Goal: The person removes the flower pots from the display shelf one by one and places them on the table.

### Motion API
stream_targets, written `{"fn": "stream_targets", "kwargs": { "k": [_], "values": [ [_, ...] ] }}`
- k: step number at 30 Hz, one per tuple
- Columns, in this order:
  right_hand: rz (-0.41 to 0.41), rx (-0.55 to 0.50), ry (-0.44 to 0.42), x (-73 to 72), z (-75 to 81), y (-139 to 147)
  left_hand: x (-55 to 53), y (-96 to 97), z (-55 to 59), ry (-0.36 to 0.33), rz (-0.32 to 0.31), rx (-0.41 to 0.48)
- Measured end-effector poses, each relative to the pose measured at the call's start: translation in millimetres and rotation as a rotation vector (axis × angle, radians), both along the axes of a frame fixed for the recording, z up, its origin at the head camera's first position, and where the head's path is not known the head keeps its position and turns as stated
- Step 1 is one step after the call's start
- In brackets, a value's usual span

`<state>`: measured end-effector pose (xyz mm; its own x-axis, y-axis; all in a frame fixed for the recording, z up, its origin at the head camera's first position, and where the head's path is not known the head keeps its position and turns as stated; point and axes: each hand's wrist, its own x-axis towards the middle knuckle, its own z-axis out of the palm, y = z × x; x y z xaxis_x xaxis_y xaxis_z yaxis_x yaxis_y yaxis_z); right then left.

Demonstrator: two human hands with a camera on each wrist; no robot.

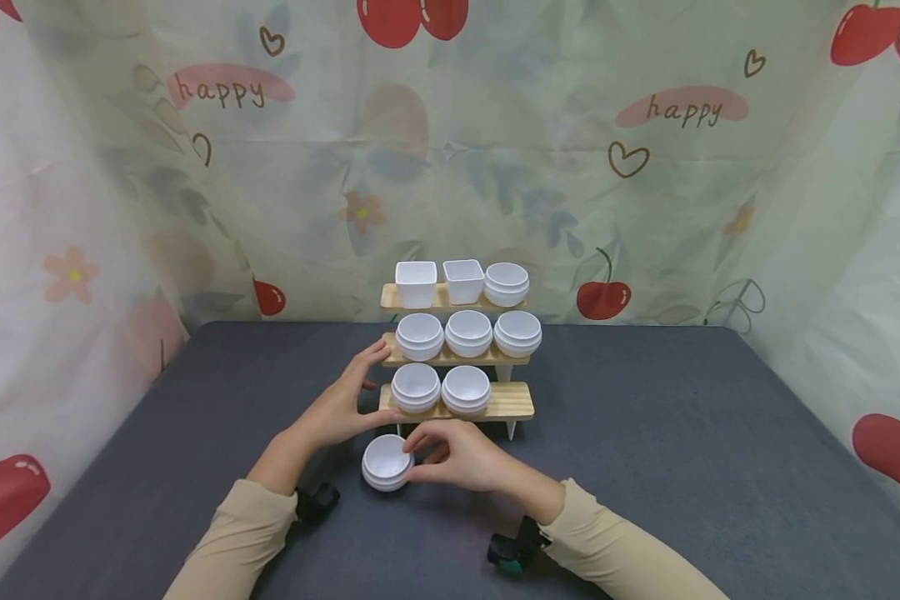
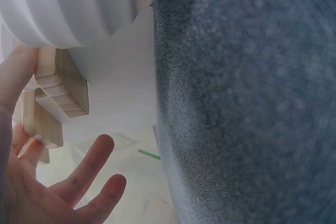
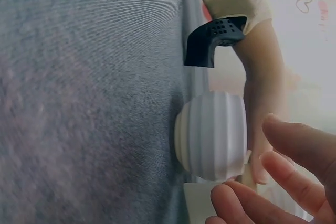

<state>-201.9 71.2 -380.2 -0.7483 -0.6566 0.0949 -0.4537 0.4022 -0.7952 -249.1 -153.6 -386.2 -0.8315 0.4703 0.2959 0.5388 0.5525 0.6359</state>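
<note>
A small round white ridged bowl (image 1: 385, 461) sits upright on the dark tabletop, in front of a wooden three-tier stand (image 1: 513, 402). My right hand (image 1: 461, 457) is just right of this bowl, thumb and fingers loosely bent with the tips right at its rim. In the right wrist view those fingers are apart and the ridged bowl (image 3: 212, 135) stands beyond them. At the stand's left side, my left hand (image 1: 337, 408) is spread, its thumb at the bottom plank and fingertips by the middle plank. Two of its fingers (image 2: 89, 169) extend freely beneath the planks.
Two round bowls (image 1: 467, 389) stand on the bottom tier's left and middle. The middle tier bears three round bowls (image 1: 468, 333). On top are two square white cups (image 1: 416, 285) and one round bowl (image 1: 506, 285). Printed fabric (image 1: 480, 192) hangs behind the table (image 1: 645, 433).
</note>
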Motion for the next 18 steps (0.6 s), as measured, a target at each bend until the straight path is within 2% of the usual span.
{"fn": "stream_targets", "kwargs": {
  "k": [9, 18],
  "values": [
    [-0.003, -0.048, -0.038, 3.3, 10.7, 14, 0.5, 0.7, 0.5, -0.011, 0.007, 0.004],
    [-0.059, -0.083, -0.002, 4.9, 19.8, 31, 0.5, 0.2, 0.0, -0.004, 0.004, 0.003]
  ]
}}
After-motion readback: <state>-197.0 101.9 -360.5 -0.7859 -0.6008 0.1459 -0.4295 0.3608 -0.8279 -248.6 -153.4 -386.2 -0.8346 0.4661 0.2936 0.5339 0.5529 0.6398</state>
